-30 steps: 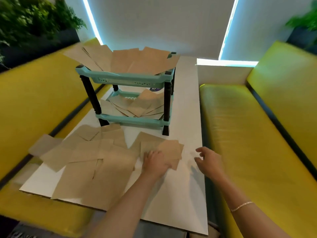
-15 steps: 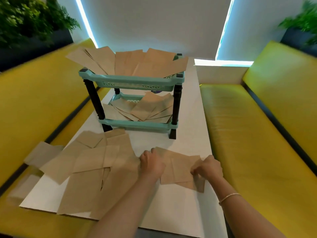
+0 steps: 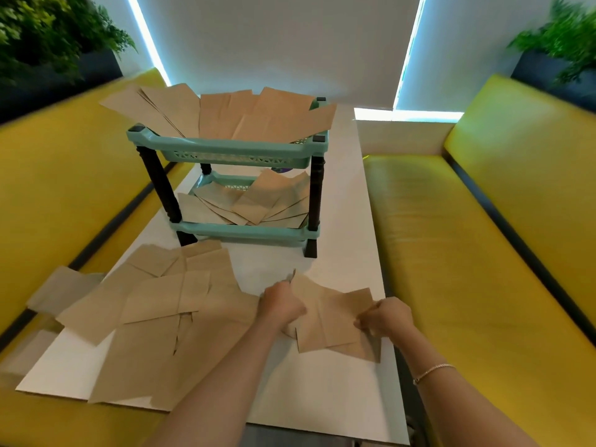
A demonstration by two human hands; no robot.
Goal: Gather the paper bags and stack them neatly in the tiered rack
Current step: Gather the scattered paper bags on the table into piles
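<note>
Matt brown paper bags (image 3: 329,321) lie on a smooth white table (image 3: 322,391); the rack (image 3: 232,150) is teal plastic with glossy black posts; the benches (image 3: 483,253) are shiny yellow upholstery.

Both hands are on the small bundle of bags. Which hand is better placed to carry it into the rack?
Probably the right hand. It grips the small bundle of bags at its right edge, on the side where bare table leads to the rack. The left hand sits beside the loose bags, handy for gathering those.
</note>
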